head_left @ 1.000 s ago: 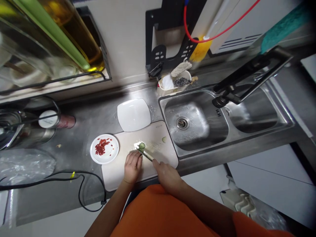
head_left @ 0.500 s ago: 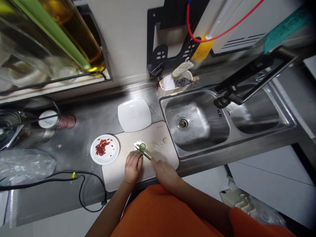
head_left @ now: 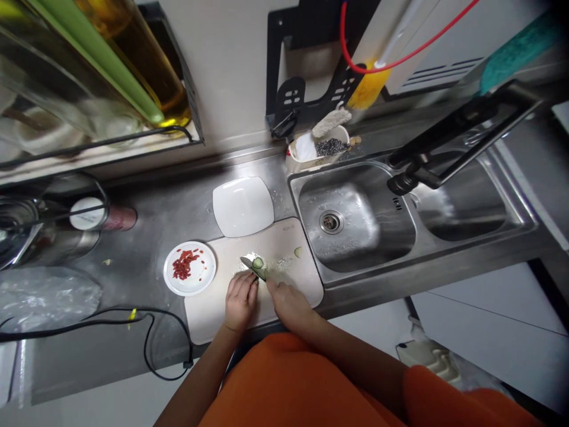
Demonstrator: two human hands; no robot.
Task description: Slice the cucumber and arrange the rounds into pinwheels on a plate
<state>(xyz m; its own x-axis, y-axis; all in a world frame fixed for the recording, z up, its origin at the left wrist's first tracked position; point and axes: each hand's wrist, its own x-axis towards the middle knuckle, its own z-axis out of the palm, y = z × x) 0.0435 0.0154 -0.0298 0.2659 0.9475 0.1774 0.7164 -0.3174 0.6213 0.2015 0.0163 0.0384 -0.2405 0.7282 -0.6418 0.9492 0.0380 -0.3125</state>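
A pale cutting board (head_left: pixel 284 237) lies on the steel counter beside the sink. A short green cucumber piece (head_left: pixel 257 263) rests on it. My left hand (head_left: pixel 240 299) sits on the board with its fingers curled, the fingertips pressing down next to the cucumber. My right hand (head_left: pixel 290 302) is closed on the handle of a knife (head_left: pixel 251 265), whose blade lies across the cucumber. A loose cucumber slice (head_left: pixel 297 252) lies near the board's right edge.
A small round plate (head_left: pixel 204 280) of chopped red chilli sits left of the board, a square white plate (head_left: pixel 242 206) behind it. To the right is a double sink (head_left: pixel 355 219) with a black tap (head_left: pixel 444 148). A black cable (head_left: pixel 146 350) loops at front left.
My right hand has slid forward and left along the board, bringing the knife blade further over the cucumber. My left hand has stayed in place.
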